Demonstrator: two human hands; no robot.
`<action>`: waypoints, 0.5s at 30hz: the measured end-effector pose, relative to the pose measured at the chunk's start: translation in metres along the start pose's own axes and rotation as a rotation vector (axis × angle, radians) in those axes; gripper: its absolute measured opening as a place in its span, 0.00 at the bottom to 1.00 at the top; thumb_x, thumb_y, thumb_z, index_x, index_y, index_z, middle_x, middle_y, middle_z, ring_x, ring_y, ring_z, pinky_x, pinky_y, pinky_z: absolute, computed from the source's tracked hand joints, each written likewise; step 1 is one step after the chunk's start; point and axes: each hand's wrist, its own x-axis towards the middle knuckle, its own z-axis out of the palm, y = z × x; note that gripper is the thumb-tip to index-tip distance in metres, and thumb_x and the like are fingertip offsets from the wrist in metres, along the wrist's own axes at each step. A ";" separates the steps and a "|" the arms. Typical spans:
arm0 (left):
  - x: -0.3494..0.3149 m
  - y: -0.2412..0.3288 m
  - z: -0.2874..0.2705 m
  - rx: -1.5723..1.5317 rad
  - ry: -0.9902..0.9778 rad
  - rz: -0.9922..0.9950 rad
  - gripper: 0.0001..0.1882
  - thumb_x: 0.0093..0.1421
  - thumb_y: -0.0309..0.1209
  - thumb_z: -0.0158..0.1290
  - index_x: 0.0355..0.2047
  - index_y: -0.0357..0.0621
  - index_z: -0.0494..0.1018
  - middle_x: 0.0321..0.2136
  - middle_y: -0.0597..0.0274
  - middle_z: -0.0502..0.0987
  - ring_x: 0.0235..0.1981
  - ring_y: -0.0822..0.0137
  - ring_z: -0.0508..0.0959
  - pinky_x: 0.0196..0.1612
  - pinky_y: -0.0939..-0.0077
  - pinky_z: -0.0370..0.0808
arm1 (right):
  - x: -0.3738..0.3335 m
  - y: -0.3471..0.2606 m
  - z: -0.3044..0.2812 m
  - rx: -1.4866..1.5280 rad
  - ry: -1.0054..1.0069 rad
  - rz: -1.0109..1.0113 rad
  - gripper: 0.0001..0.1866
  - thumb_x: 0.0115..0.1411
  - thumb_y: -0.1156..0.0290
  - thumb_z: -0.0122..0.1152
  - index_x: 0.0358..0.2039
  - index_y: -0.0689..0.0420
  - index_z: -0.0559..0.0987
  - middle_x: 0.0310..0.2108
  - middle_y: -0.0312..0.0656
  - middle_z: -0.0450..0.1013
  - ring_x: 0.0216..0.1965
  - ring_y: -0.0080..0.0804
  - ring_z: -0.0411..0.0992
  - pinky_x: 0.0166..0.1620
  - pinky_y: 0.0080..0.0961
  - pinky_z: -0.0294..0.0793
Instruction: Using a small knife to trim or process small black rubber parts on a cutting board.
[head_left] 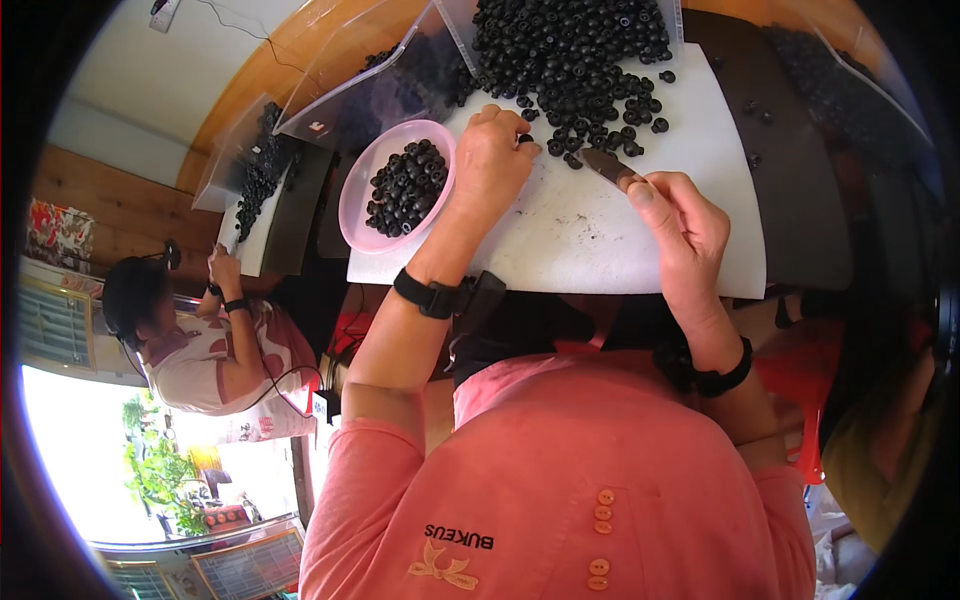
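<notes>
My right hand (686, 228) is closed around the handle of a small knife (604, 165). Its short dark blade points left toward the loose pieces. My left hand (490, 160) is closed in a pinch, and a small black round piece (525, 139) shows at its fingertips. Just beyond both hands, many small black round pieces (575, 95), some with holes, spill over the white board (590, 255). A pink bowl (352, 205) with more such pieces sits left of my left hand.
A clear bin (455, 30) full of black pieces stands at the back, its contents spreading onto the board. Dark specks lie on the board. At the left, another person (225, 350) works at a similar board. A red stool (810, 400) is at the lower right.
</notes>
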 end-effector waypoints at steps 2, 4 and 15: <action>0.004 -0.006 0.006 0.022 -0.004 -0.005 0.09 0.50 0.22 0.63 0.34 0.34 0.80 0.32 0.51 0.79 0.31 0.56 0.80 0.34 0.67 0.76 | 0.000 0.000 0.000 0.000 0.000 -0.002 0.13 0.65 0.66 0.64 0.30 0.65 0.79 0.20 0.28 0.65 0.22 0.12 0.57 0.25 0.14 0.57; 0.007 -0.002 0.004 0.110 -0.094 -0.042 0.07 0.52 0.22 0.60 0.33 0.35 0.80 0.34 0.51 0.78 0.35 0.52 0.80 0.38 0.63 0.76 | 0.000 0.001 -0.001 0.010 0.004 0.003 0.14 0.65 0.65 0.65 0.30 0.65 0.79 0.20 0.28 0.65 0.22 0.12 0.57 0.25 0.14 0.57; -0.006 -0.003 -0.013 0.073 -0.106 -0.070 0.07 0.53 0.21 0.57 0.33 0.32 0.79 0.34 0.53 0.79 0.39 0.60 0.79 0.39 0.67 0.77 | 0.001 0.003 0.003 -0.050 -0.012 -0.019 0.15 0.64 0.65 0.66 0.29 0.65 0.78 0.19 0.29 0.64 0.22 0.13 0.57 0.24 0.15 0.57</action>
